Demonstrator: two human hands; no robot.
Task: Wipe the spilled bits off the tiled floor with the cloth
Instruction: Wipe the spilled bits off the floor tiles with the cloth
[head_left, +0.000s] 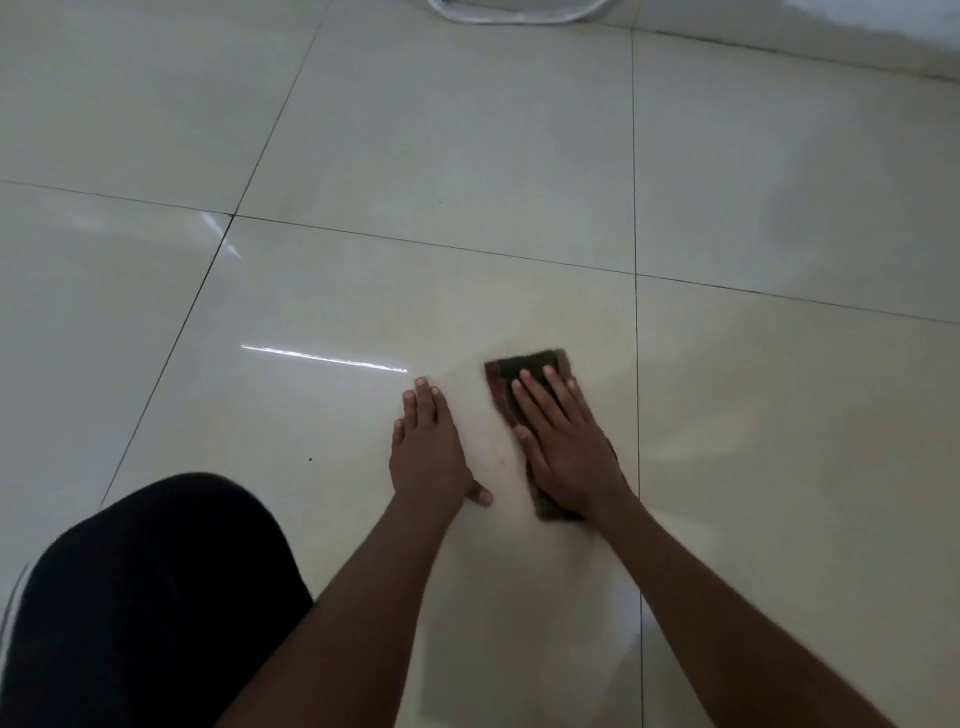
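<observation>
- right hand lies flat on the cloth, fingers straight and spread, pressing down rather than curled round it.
- cloth is dark, folded to a narrow pad, flat on the tiled floor; its far end shows past the fingertips, its near end pokes out under the heel of the palm. it sits just left of a grout line that runs away from the person.
- left hand is planted palm-down on the bare tile just beside the cloth, fingers straight, holding nothing; reads as a brace.
- a dark-clad knee is in view at lower left; the person looks to be kneeling or crouched.
- step in hand, as i judge it: the wiping stroke itself, with the cloth already in contact.
- spill: a faint yellowish smear on the tile around the cloth's far end; a few dark specks lie well apart to the left. too small to say what they are.
- next move calls for steady flat pressure so the pad does not unfold, and strokes reaching left towards the specks, with the bracing hand shifted clear.
</observation>
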